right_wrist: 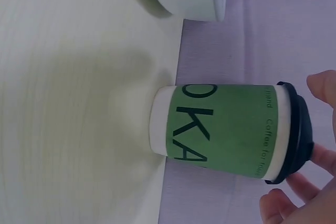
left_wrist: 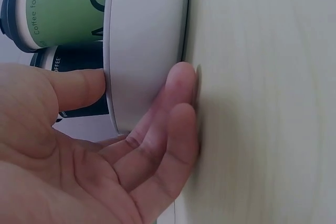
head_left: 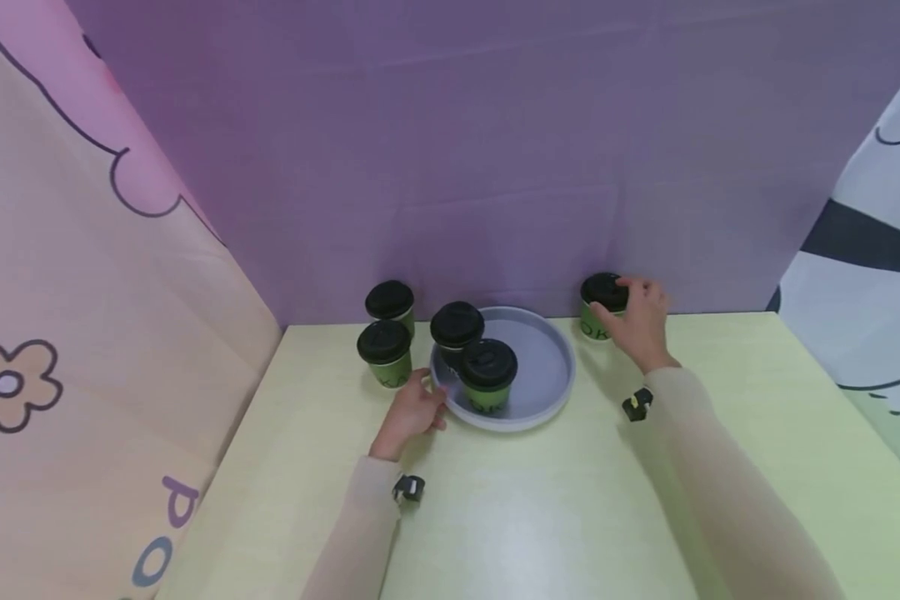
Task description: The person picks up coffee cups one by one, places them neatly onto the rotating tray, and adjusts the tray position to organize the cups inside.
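Note:
A round grey tray (head_left: 543, 367) lies on the table, and my left hand (head_left: 414, 410) grips its near left side. In the left wrist view the thumb (left_wrist: 81, 88) is at the rim while the fingers curl against the outer wall near the tabletop. On the tray stand a green paper coffee cup (head_left: 487, 379) and a dark one (head_left: 457, 327), both black-lidded. My right hand (head_left: 639, 327) is spread round the black lid of another green coffee cup (right_wrist: 226, 129), upright at the table's back edge. Its thumb shows apart from that lid in the right wrist view.
Left of the tray stand two more green coffee cups with black lids, a front one (head_left: 386, 354) and a back one (head_left: 392, 304). A purple cloth wall (head_left: 495, 167) rises right behind the table (head_left: 510, 508). Printed cloth panels flank both sides.

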The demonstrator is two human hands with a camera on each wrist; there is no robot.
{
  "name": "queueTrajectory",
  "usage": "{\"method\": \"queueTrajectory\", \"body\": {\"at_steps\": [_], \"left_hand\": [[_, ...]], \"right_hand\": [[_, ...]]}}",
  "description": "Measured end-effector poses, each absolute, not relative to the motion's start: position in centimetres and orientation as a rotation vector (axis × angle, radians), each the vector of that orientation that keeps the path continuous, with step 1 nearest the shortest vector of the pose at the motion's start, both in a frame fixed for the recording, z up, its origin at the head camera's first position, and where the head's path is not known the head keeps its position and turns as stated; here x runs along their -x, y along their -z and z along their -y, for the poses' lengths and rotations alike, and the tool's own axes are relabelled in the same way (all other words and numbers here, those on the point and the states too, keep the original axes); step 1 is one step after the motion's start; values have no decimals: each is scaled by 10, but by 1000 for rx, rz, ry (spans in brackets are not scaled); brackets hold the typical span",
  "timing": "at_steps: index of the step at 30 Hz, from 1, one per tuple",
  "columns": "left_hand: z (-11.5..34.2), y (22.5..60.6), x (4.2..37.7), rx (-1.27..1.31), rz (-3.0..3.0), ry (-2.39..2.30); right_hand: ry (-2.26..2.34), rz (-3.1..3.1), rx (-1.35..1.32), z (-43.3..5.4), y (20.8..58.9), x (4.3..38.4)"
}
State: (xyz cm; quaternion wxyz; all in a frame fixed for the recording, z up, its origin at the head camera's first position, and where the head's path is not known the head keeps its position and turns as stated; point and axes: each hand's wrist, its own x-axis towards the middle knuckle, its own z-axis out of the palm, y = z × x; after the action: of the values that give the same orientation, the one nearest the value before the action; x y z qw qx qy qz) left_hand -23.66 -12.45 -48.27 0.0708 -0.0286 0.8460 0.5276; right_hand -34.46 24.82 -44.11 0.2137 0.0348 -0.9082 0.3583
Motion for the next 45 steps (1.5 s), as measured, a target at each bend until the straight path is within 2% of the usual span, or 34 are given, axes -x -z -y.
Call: {"method": "queueTrajectory", "body": {"at_steps": [22, 35, 45], "left_hand": [[123, 473, 233, 66, -2545, -1517], [111, 473, 230, 5, -2478, -1527], [111, 476, 229, 9, -2482, -1545]], "right_hand": [[-850, 2557, -128, -252, 441, 355], [-996, 2637, 27, -251, 436, 355], [-1085, 2635, 49, -252, 438, 357]]}}
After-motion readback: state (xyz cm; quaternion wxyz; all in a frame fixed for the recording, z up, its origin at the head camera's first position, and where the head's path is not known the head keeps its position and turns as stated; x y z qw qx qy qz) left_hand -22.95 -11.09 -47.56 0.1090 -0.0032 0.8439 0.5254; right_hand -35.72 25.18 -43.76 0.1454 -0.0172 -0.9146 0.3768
